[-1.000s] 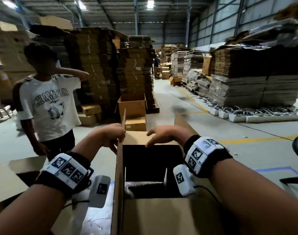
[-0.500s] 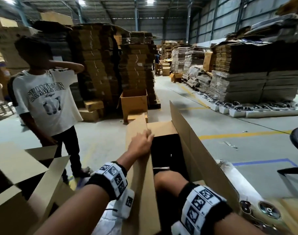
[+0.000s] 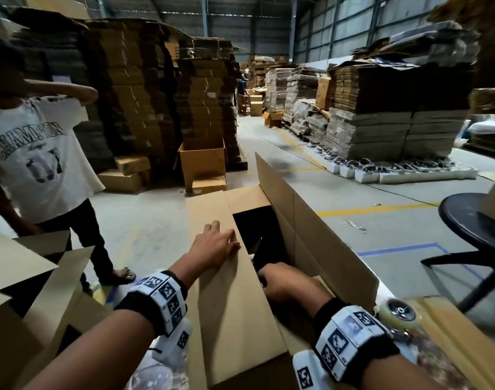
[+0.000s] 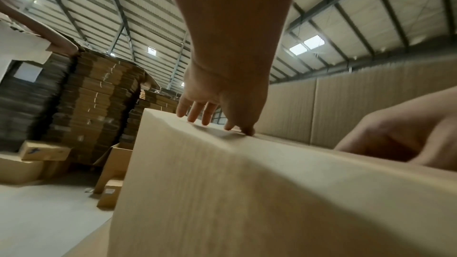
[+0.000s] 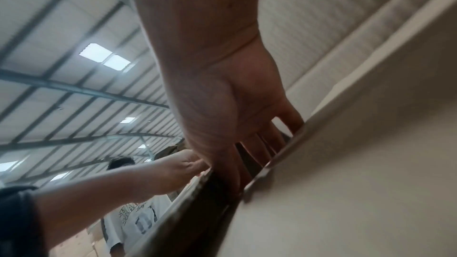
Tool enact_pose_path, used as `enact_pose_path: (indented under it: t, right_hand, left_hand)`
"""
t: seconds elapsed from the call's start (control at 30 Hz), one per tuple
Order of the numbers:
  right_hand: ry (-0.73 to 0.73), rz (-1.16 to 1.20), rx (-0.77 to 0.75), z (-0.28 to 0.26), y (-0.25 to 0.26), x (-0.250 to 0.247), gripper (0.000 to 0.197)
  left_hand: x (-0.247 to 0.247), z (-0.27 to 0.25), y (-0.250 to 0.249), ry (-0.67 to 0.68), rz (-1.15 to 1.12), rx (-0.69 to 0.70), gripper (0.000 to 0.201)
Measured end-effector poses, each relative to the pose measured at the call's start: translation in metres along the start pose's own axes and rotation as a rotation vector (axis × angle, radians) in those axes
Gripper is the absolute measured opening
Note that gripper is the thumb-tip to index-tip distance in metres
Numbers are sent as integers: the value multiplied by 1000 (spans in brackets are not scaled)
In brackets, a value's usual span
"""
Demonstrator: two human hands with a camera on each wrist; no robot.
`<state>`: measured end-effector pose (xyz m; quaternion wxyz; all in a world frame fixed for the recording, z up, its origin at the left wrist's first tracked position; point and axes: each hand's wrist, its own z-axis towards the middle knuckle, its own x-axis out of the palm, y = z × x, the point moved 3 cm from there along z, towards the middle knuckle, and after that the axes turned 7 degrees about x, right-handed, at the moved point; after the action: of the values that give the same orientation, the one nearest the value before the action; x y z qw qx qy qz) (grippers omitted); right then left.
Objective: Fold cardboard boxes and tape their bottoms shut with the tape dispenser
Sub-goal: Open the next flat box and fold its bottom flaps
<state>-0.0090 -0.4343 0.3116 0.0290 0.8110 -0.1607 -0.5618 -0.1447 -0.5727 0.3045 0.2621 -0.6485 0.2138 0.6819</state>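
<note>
The cardboard box (image 3: 311,235) stood directly before the person, its long left flap (image 3: 229,291) folded flat and its right flap (image 3: 277,184) upright. The left hand (image 3: 212,249) pressed that left flap down with straight fingers (image 4: 195,112). The right hand (image 3: 283,282) reached into the gap, its fingers (image 5: 257,149) hooked over a flap edge, beside the tape dispenser (image 3: 398,312).

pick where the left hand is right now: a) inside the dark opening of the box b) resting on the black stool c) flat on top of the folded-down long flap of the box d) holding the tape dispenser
c: the left hand lies with straight fingers on the folded-down flap of the cardboard box, also clear in the left wrist view.
</note>
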Motion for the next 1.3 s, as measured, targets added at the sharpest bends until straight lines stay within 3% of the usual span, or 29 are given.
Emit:
enact_pose_path:
  t: [0.1, 0.2, 0.3, 0.4, 0.43, 0.5, 0.57, 0.63, 0.73, 0.8, 0.83, 0.9, 0.97, 1.1, 1.17, 1.23, 1.3]
  right_hand:
    - [-96, -31, -72, -27, 2, -31, 30]
    - [-266, 81, -216, -72, 4, -79, 35]
    - [-543, 312, -310, -120, -19, -129, 27]
    - [-730, 464, -221, -125, -75, -159, 26]
    - [-705, 527, -158, -116, -96, -159, 29]
    - [-459, 711, -60, -94, -124, -139, 31]
    - [-143, 853, -48, -78, -129, -103, 31]
    - [5, 797, -124, -74, -119, -68, 38]
    - [66, 292, -170, -48, -104, -13, 65]
    - [71, 36, -106, -29, -110, 23, 93]
    - [64, -20, -81, -24, -114, 37, 94]
    - [1, -46, -66, -15, -123, 63, 71]
    - [-60, -61, -77, -14, -125, 82, 66]
    - [-165, -180, -93, -4, -117, 102, 65]
    - [-179, -195, -95, 2, -114, 104, 62]
    - [-186, -212, -92, 4, -115, 105, 61]
    - [-179, -234, -88, 5, -116, 106, 62]
  left_hand:
    - [1, -7, -6, 96, -72, -25, 71]
    - [7, -22, -12, 149, -58, -73, 87]
    - [10, -34, -23, 97, -28, -104, 82]
    - [9, -43, -40, 23, -40, -141, 62]
    - [9, -46, -46, -4, -62, -158, 56]
    - [15, -54, -53, -13, -131, -184, 51]
    - [27, -63, -61, 30, -175, -189, 63]
    - [41, -71, -71, 66, -181, -167, 79]
    - [63, -77, -82, 73, -217, -164, 74]
    - [82, -83, -86, 117, -227, -148, 108]
    - [92, -85, -86, 144, -218, -142, 126]
    - [109, -84, -82, 150, -195, -148, 134]
    - [116, -83, -76, 143, -214, -155, 124]
    - [122, -77, -63, 177, -171, -176, 68]
    - [123, -75, -61, 177, -118, -159, 66]
    - [120, -72, -66, 177, -60, -110, 80]
    - [118, -69, -75, 183, -34, -42, 80]
